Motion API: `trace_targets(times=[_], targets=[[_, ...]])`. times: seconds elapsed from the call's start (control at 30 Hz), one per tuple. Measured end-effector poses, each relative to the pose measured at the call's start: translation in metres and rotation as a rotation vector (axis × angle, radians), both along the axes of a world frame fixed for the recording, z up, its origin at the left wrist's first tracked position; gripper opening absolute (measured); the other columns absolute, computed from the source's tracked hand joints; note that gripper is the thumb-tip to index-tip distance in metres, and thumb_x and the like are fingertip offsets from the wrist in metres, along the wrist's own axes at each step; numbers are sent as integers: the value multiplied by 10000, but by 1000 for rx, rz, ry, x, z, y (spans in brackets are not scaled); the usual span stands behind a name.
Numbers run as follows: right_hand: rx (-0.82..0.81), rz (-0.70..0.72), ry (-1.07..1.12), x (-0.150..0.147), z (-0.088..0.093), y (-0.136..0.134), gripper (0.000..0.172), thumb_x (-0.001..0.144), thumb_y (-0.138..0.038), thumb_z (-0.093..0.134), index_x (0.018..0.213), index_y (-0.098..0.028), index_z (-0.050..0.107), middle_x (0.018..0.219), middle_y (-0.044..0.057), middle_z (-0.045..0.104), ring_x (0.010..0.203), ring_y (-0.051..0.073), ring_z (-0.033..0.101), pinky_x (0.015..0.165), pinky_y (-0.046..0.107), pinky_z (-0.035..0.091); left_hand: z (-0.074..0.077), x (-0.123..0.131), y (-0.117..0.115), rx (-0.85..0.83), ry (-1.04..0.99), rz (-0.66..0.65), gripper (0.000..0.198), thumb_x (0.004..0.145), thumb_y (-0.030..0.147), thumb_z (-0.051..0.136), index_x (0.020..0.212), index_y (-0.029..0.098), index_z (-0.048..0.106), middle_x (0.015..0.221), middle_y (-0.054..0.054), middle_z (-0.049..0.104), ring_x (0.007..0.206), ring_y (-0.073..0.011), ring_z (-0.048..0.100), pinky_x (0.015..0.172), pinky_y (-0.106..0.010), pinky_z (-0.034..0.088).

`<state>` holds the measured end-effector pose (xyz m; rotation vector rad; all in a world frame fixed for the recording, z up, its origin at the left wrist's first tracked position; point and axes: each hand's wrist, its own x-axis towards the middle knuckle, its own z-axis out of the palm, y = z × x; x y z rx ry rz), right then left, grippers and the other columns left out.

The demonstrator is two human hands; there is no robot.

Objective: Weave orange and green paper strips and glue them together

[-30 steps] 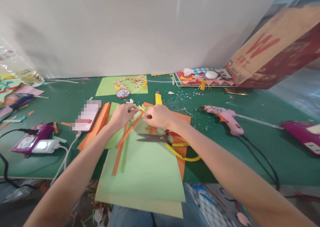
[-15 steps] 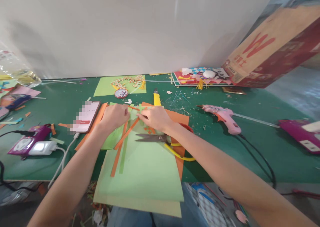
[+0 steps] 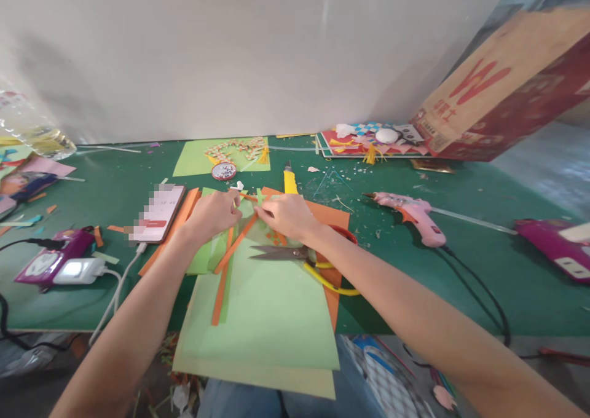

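Note:
Orange paper strips (image 3: 236,244) and green strips cross over light green sheets (image 3: 276,319), their upper ends between my two hands. My left hand (image 3: 216,212) is closed in a pinch on the strips' upper left ends. Close to its right, my right hand (image 3: 286,216) pinches the orange strip that slants down to the left. Scissors (image 3: 286,253) with yellow and red handles lie on the sheets, partly under my right forearm. A small orange woven piece (image 3: 276,238) rests beside my right hand. Beyond it is a yellow utility knife (image 3: 290,181).
A phone (image 3: 161,215) and a purple power strip (image 3: 58,258) are at left. A pink glue gun (image 3: 412,215) lies at right. Behind are a beaded string with a round pendant (image 3: 224,171), a craft pile (image 3: 369,142) and a paper bag (image 3: 498,92).
The lower ends of the orange and green strips have swung closer together, the long orange one shifting right. My hands have barely moved.

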<state>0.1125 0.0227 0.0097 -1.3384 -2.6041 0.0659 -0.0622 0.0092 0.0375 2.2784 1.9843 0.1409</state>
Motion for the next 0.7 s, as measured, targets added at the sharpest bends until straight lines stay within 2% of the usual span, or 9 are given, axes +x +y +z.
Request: trace_targets(times=[0.23, 0.37, 0.5, 0.6, 0.7], targets=[[0, -1, 18, 0, -1, 0, 451, 966, -346, 358, 752, -152, 705, 741, 89, 698, 701, 161, 596, 566, 264, 235, -6, -2, 4, 89, -10, -40, 281, 719, 174, 491, 957, 219, 634, 721, -39, 672, 650, -215, 604, 551, -271, 359], [-35, -14, 102, -2, -2, -1, 409, 953, -367, 388, 792, -156, 700, 701, 78, 677, 677, 162, 577, 570, 261, 246, -8, -3, 5, 157, 12, -97, 271, 777, 177, 457, 980, 209, 635, 801, -55, 692, 697, -222, 619, 563, -271, 356], [-229, 12, 312, -5, -1, -5, 294, 916, -364, 485, 949, -159, 693, 610, 10, 611, 574, 120, 496, 573, 234, 282, -10, -2, 5, 198, -57, -136, 238, 829, 180, 424, 963, 207, 619, 862, -47, 703, 709, -204, 621, 572, -267, 346], [-372, 47, 400, -7, -1, -8, 257, 893, -341, 528, 911, -148, 696, 578, -18, 563, 530, 97, 437, 570, 227, 287, -11, -1, 4, 214, -172, -177, 198, 839, 193, 438, 939, 197, 609, 894, -43, 699, 719, -180, 616, 594, -256, 366], [-432, 62, 480, -8, -3, -8, 243, 877, -332, 542, 854, -143, 692, 589, -24, 545, 532, 89, 419, 566, 226, 283, -12, 1, 5, 221, -303, -211, 183, 842, 213, 449, 932, 183, 605, 881, -42, 691, 709, -157, 607, 621, -245, 398]])
